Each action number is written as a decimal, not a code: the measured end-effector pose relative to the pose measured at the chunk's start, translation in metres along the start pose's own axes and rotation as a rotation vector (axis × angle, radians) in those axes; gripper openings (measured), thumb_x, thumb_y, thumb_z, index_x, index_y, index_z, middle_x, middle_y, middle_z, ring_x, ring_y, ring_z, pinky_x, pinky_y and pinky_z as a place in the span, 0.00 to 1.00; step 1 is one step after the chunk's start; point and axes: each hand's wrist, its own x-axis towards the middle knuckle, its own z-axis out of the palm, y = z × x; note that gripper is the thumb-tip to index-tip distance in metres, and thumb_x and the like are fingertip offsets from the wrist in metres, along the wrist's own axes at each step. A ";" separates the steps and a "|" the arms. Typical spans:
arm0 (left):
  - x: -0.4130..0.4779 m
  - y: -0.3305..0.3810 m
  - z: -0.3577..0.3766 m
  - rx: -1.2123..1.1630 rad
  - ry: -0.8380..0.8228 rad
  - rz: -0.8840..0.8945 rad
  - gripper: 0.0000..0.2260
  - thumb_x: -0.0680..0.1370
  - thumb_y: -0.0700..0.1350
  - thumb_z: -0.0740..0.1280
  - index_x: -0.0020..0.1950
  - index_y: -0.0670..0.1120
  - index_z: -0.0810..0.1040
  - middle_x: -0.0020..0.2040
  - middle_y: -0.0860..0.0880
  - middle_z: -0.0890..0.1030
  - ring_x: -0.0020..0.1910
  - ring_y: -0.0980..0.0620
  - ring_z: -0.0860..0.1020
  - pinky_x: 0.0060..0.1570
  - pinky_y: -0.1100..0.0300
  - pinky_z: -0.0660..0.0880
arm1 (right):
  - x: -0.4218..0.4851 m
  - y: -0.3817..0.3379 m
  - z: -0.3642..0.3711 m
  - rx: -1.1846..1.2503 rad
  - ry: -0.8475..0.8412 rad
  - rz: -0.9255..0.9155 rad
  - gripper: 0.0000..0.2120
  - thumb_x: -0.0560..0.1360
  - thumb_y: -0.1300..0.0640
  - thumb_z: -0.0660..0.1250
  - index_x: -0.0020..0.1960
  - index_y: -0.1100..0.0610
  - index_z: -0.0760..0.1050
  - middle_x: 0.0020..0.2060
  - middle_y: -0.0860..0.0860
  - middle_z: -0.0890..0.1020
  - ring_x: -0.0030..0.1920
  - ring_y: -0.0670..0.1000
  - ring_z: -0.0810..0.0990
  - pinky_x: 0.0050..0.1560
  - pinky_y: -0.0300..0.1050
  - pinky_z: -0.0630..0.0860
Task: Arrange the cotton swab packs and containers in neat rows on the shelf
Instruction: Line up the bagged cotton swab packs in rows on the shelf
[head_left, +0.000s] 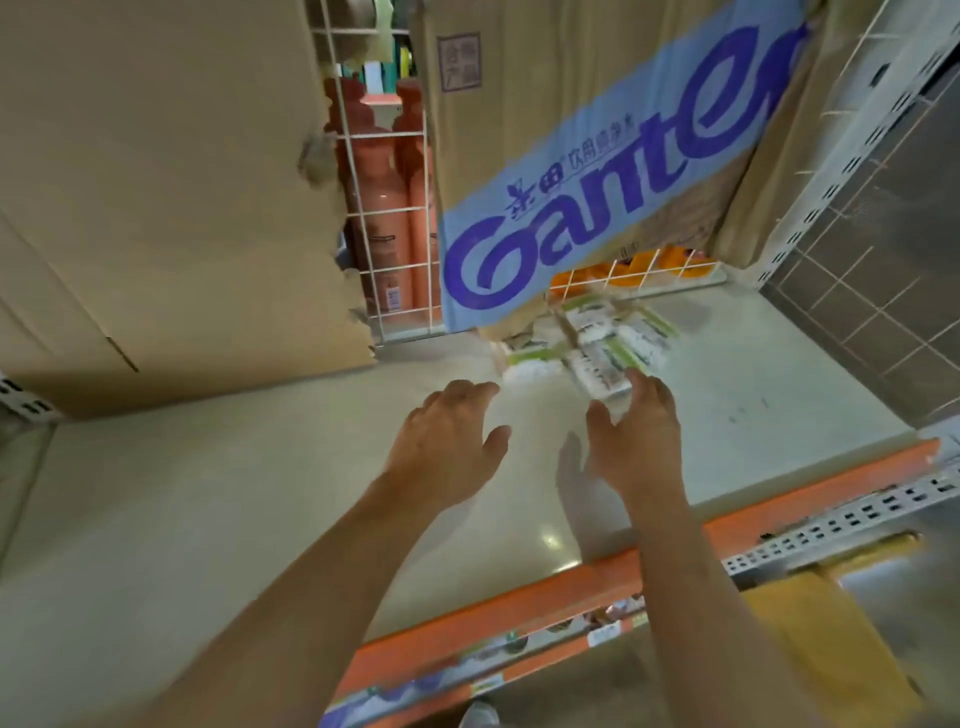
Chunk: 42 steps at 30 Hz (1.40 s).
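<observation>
Both hands reach over the pale shelf (234, 509) toward a small heap of cotton swab packs (608, 338), which lies at the back right of the shelf, partly under the lower edge of a tilted carton (519, 104) with a blue label. The packs are white with green edges and lie jumbled, overlapping one another; motion blur hides their exact number.

The left hand (449, 434) hovers above the bare shelf just left of the heap, fingers spread and relaxed, holding nothing. The right hand (636, 436) lies against the nearest pack (597, 382), its fingers stretched along the pack's right side and its thumb set apart at the near end; I cannot tell whether it grips the pack or only touches it.

A big cardboard box (156, 197) stands on the left of the shelf. Between box and carton, orange bottles (382, 218) stand behind a white wire grid (387, 137). An orange strip (524, 597) runs along the shelf's front edge.
</observation>
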 end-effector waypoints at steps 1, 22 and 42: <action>0.011 0.006 0.005 -0.012 -0.005 -0.013 0.23 0.79 0.55 0.60 0.73 0.51 0.64 0.70 0.49 0.70 0.66 0.48 0.70 0.65 0.53 0.68 | 0.011 0.005 -0.004 0.001 0.013 0.015 0.27 0.76 0.56 0.66 0.73 0.59 0.64 0.70 0.59 0.67 0.69 0.60 0.67 0.69 0.56 0.65; 0.105 0.025 0.047 -0.177 0.043 -0.213 0.30 0.74 0.57 0.66 0.73 0.53 0.61 0.71 0.46 0.64 0.68 0.41 0.65 0.65 0.45 0.68 | 0.110 0.039 0.004 -0.098 -0.194 0.007 0.34 0.73 0.50 0.66 0.76 0.50 0.58 0.76 0.54 0.54 0.70 0.60 0.66 0.68 0.55 0.67; 0.081 0.025 0.030 -0.041 -0.093 -0.210 0.48 0.57 0.68 0.73 0.72 0.54 0.60 0.65 0.47 0.70 0.63 0.44 0.70 0.58 0.43 0.73 | 0.097 0.038 -0.012 -0.055 0.012 0.004 0.33 0.72 0.57 0.69 0.74 0.57 0.60 0.70 0.58 0.66 0.66 0.61 0.69 0.66 0.52 0.67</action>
